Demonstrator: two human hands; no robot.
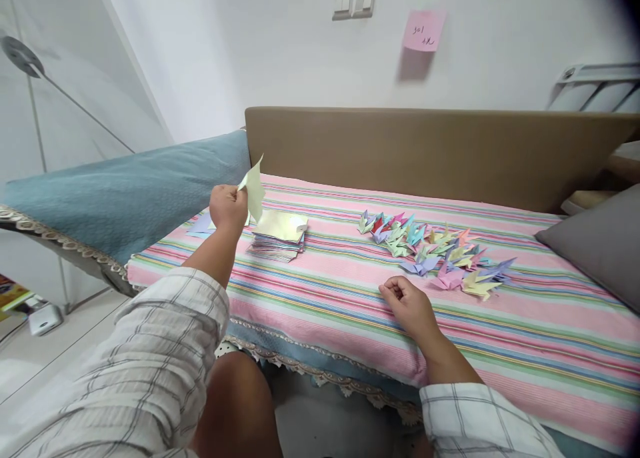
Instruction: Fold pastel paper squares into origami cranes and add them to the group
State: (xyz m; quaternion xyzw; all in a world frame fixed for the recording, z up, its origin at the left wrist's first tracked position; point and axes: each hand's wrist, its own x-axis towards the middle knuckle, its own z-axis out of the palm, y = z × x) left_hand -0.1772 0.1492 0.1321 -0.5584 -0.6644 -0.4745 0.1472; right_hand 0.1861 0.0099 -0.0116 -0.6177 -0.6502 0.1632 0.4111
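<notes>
Head view: the stack [277,238] lies on the striped cloth [333,268].
Left hand [229,207]: left of the stack, grip pinched on one edge of the sheet [254,191].
Sheet: pale yellow, bent, raised over the stack's left side.
Right hand [407,305]: right of the stack and nearer the wearer, grip curled nearly closed, no object visible in it.
Cranes [450,277]: clustered right of the stack, just beyond the right hand.
Lilac paper [201,226]: left of the stack, partly hidden.
Backrest [425,155]: behind the stack.
</notes>
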